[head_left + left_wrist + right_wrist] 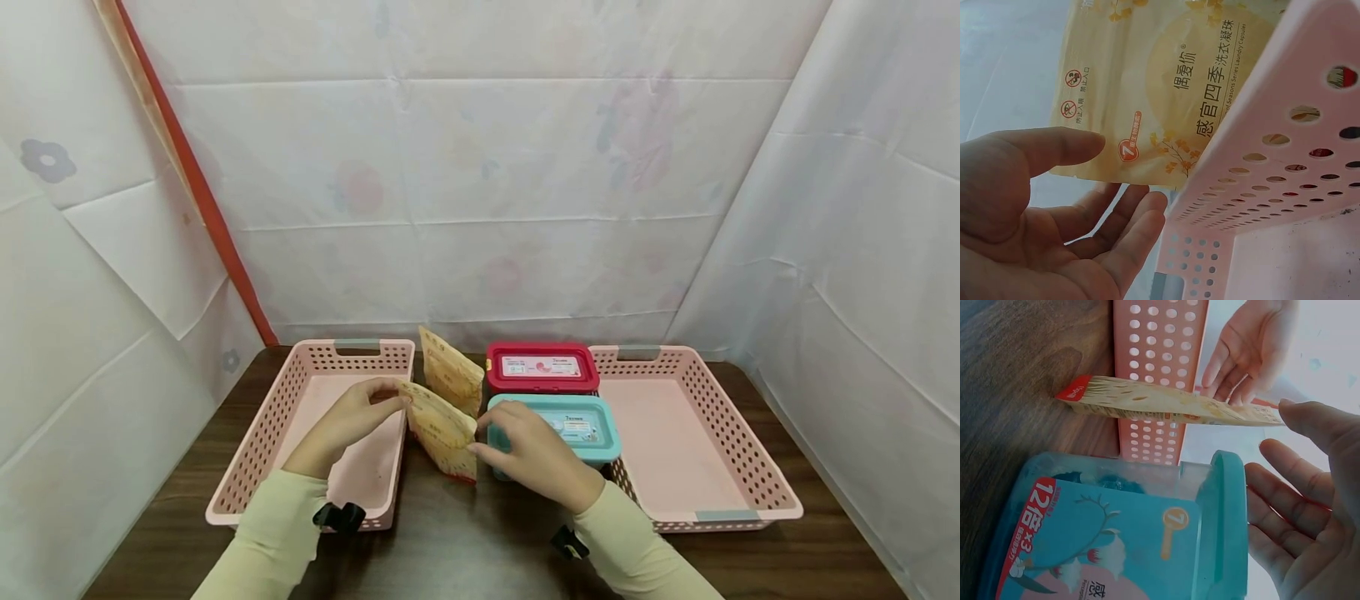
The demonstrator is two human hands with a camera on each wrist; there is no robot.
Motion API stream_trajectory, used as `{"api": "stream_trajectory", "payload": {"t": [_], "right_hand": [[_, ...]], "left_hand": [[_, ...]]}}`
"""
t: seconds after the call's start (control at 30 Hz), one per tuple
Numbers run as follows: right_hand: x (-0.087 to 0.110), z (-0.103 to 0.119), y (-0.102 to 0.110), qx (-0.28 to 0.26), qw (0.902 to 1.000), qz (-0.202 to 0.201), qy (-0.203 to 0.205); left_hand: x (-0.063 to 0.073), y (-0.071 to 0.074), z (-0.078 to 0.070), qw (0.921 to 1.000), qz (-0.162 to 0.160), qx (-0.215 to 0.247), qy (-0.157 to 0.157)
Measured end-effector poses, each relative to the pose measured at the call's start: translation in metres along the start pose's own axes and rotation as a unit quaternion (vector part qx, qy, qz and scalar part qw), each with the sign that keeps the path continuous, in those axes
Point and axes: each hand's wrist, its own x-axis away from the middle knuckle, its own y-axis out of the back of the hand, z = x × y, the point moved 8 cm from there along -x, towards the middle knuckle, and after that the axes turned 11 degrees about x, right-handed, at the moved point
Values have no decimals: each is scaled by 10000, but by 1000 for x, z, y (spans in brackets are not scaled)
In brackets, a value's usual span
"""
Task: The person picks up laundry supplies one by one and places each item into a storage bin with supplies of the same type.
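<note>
A yellow laundry capsule pouch (442,433) stands upright on the table, right of the left pink basket (397,467). At its top left corner my left hand (360,421) pinches it, thumb over the printed front and fingers partly hidden behind. My right hand (536,454) is at the pouch's other top corner; thumb and index finger straddle the edge, with a gap beside the index finger in the right wrist view. Behind it stands a second yellow pouch (452,371). A teal-lidded tub (1116,531) sits right beside my right hand.
At the back, a red-lidded tub (542,367) stands behind the teal one. To the right lies another pink basket (750,450) with perforated walls. White patterned sheeting (480,167) encloses the brown wooden table (450,550) on the back and sides.
</note>
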Motion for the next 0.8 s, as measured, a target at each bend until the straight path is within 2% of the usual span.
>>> {"api": "stream_trajectory", "payload": {"t": [0.23,0.5,0.8], "right_hand": [[0,3,1,3,9999,-103,47],[0,5,2,8,9997,-213,137],[-1,8,3,-9,9995,-253,190]], "left_hand": [[-1,1,0,9999,-27,49,-132],[-1,3,-3,9995,-149,-100,-241],[-2,4,-2,9992,-230,-205,-238]]}}
